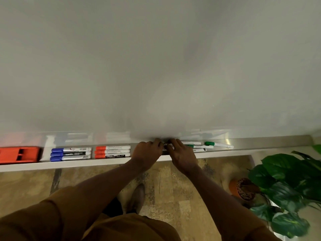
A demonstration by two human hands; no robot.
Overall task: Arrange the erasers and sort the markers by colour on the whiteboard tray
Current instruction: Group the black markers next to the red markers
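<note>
A whiteboard tray [251, 145] runs across the view. At its left end lies a red eraser [19, 154]. Beside it three blue-capped markers [71, 154] lie side by side, then three red-capped markers [112, 151]. My left hand [147, 153] and my right hand [182, 157] meet over the tray's middle, fingertips closed on a marker [166, 146] that they mostly hide; its colour cannot be told. Just right of my hands lie green markers [199, 146] and a white-bodied one, and a single green-capped marker [218, 144] lies slanted further right.
The whiteboard [156, 66] fills the upper view. A potted plant [286, 188] with big green leaves stands on the floor at the lower right, close under the tray's right end. My shoe [137, 197] is on the patterned floor below.
</note>
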